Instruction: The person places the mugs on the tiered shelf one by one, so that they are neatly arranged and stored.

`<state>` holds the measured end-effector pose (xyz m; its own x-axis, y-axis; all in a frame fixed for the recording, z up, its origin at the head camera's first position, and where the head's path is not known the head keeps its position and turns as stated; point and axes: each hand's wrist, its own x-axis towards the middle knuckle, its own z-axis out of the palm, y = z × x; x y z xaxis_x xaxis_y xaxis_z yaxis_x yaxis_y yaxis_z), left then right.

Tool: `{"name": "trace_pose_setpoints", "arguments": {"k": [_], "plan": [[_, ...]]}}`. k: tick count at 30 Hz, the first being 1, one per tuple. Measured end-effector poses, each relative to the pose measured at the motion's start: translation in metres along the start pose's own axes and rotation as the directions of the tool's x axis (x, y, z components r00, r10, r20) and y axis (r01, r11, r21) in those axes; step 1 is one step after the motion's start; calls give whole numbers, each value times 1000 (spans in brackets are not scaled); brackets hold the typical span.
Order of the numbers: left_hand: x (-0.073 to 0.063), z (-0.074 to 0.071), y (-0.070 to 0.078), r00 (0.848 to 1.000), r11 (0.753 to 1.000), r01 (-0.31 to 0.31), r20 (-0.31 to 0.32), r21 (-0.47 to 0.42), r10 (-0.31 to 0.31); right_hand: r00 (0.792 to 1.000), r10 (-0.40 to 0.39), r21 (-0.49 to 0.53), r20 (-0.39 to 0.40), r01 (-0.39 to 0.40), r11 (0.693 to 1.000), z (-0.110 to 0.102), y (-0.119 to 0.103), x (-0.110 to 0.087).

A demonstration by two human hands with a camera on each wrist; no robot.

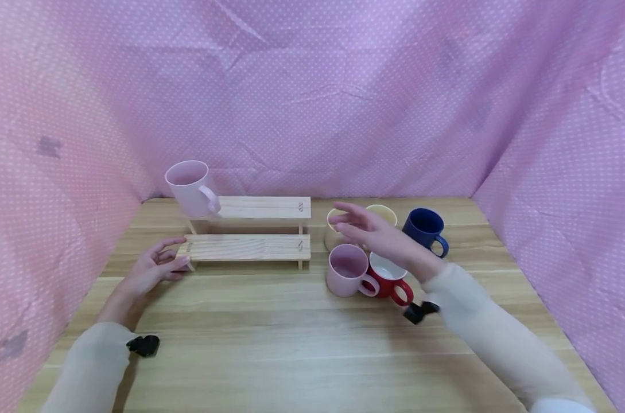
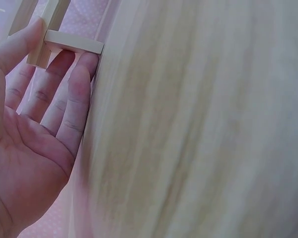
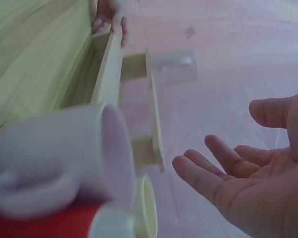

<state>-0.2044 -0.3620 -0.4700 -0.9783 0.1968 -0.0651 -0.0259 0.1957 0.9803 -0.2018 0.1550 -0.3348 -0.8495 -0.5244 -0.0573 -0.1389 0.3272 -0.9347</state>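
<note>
My left hand (image 1: 149, 268) pinches the left end of the lower shelf (image 1: 245, 248) of a two-step wooden stand, thumb at the front corner and fingers behind and under it. A pale pink mug (image 1: 190, 198) stands upright on the left end of the upper shelf (image 1: 263, 207), handle to the right. Above the mugs on the right, my right hand (image 1: 374, 230) hovers with fingers spread and nothing in it. Below it are a second pink mug (image 1: 341, 281) and a red mug (image 1: 386, 288) with a white inside. It partly covers two pale yellow mugs (image 1: 333, 238) behind.
At the right of the group stands a dark blue mug (image 1: 420, 230), handle toward the front right. The mugs and stand share a wood-grain table (image 1: 271, 350). Pink dotted cloth (image 1: 312, 103) hangs around the back and both sides.
</note>
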Motion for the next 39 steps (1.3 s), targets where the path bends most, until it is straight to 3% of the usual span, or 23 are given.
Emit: {"name": "trace_pose_setpoints", "arguments": {"k": [4,9,13,17,24,29,39], "plan": [[-1,0,2,1000,1000,9,5,2,-9,993,-34,-41,-115,29,999,-20,22,-40],[-1,0,7,999,998,44,19,51,-45,956,-113,-39,-271,106,994,-30,52,-88],[0,0,13,997,996,59,46,72,-63,941,-58,-50,-332,44,998,-28,75,-116],[-1,0,18,996,995,70,55,76,-74,949,57,-4,-310,-62,998,-19,95,-128],[-3,-1,18,995,993,78,48,85,-82,961,117,110,-252,-92,990,-4,119,-135],[-1,1,14,995,993,70,57,92,-76,957,180,177,-229,-141,974,3,136,-141],[-5,-1,18,996,997,38,75,72,-44,955,274,262,-118,-236,936,2,131,-135]]}}
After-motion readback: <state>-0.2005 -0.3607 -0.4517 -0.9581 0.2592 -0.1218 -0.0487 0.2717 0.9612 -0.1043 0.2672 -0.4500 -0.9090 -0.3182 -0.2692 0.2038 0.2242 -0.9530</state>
